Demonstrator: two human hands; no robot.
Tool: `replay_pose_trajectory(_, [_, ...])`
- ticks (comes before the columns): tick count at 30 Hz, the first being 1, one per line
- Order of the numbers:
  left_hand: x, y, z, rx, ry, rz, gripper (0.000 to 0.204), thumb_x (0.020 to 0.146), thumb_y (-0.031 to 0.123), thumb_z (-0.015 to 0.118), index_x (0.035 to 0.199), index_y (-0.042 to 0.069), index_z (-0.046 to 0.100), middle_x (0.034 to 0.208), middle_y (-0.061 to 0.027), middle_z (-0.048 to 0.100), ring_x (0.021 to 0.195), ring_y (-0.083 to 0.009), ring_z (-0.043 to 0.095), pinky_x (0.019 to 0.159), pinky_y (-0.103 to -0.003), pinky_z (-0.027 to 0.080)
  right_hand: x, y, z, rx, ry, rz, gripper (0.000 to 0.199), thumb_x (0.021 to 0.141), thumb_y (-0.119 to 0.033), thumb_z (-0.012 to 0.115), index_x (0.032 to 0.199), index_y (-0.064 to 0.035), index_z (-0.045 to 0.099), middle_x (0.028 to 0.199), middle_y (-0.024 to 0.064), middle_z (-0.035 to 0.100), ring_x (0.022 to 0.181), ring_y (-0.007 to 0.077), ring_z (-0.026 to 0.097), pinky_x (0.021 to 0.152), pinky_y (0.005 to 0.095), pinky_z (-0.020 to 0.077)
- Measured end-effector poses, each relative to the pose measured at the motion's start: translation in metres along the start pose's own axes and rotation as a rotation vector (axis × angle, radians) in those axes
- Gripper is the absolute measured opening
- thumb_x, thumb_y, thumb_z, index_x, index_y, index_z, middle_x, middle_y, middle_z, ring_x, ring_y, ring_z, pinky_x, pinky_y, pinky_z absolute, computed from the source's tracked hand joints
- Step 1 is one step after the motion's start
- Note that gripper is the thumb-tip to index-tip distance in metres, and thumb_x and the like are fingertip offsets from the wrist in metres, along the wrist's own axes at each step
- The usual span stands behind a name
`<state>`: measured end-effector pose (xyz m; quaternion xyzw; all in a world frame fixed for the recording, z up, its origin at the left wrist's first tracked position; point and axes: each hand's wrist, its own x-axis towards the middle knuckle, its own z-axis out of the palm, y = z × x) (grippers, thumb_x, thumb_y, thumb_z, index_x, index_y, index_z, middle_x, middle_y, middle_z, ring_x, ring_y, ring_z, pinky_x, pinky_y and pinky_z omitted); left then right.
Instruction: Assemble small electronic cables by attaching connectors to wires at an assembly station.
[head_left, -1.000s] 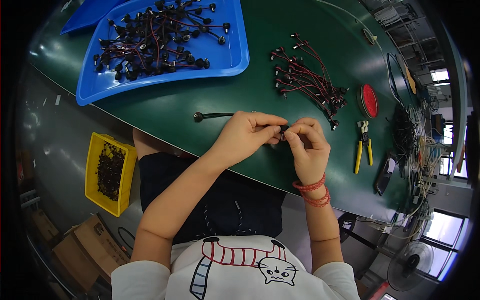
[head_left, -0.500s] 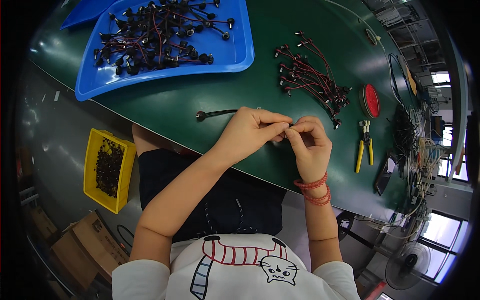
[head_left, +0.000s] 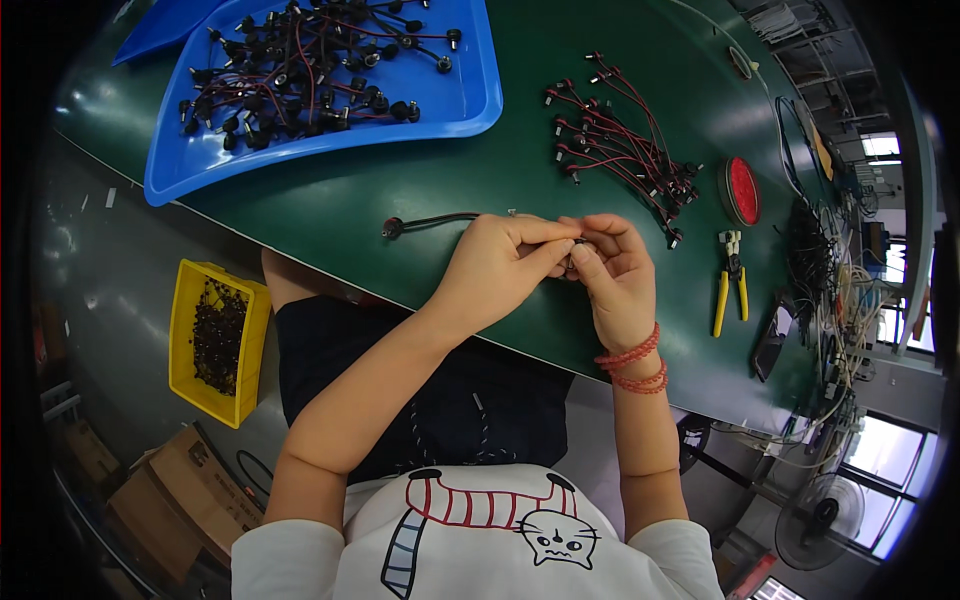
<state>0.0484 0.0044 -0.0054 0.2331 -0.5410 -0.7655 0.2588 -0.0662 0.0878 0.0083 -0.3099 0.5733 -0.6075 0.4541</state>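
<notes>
A short dark cable [head_left: 440, 220] with a round black-and-metal connector end lying to the left runs over the green table into my left hand [head_left: 490, 265]. That hand is closed in a pinch around the cable. My right hand [head_left: 622, 275], with red beaded bracelets [head_left: 635, 365] at its wrist, meets it fingertip to fingertip. Its thumb and fingers close on the cable's other end, where a small dark and metallic bit shows between the fingertips. Most of that end is hidden by the fingers.
A blue tray [head_left: 330, 147] of similar cables stands at the far left. More red-and-black cables [head_left: 620, 150] lie beyond my right hand. To the right are a red round tin [head_left: 742, 190], yellow-handled pliers [head_left: 731, 285] and a phone [head_left: 773, 340]. A yellow bin [head_left: 250, 345] sits below the table.
Both hands have shifted slightly left in the picture, and the cable with them. The right fingers have changed their pinch, and more of the cable's end shows between them.
</notes>
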Motion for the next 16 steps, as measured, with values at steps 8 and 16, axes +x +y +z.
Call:
replay_pose_trajectory(8, [-0.013, 0.021, 0.010, 0.531, -0.074, 0.389, 0.028, 0.069, -0.001, 0.057, 0.096, 0.001, 0.054, 0.090, -0.0076, 0.049, 0.071, -0.0147, 0.056, 0.061, -0.022, 0.047, -0.007, -0.007, 0.000, 0.220, 0.006, -0.051, 0.028, 0.076, 0.000, 0.049, 0.103, -0.0013, 0.038, 0.101, 0.0115, 0.049, 0.081, 0.0124, 0.050, 0.069, 0.0228, 0.0424])
replay_pose_trajectory(16, [-0.008, 0.032, 0.010, 0.873, -0.151, 0.440, 0.025, 0.070, 0.004, 0.058, 0.094, 0.004, 0.055, 0.089, -0.0077, 0.049, 0.073, -0.0149, 0.056, 0.059, -0.023, 0.046, -0.010, -0.004, -0.018, 0.110, -0.137, 0.079, 0.032, 0.078, -0.006, 0.049, 0.108, -0.0007, 0.036, 0.104, 0.0119, 0.045, 0.090, 0.0146, 0.048, 0.075, 0.0227, 0.0403])
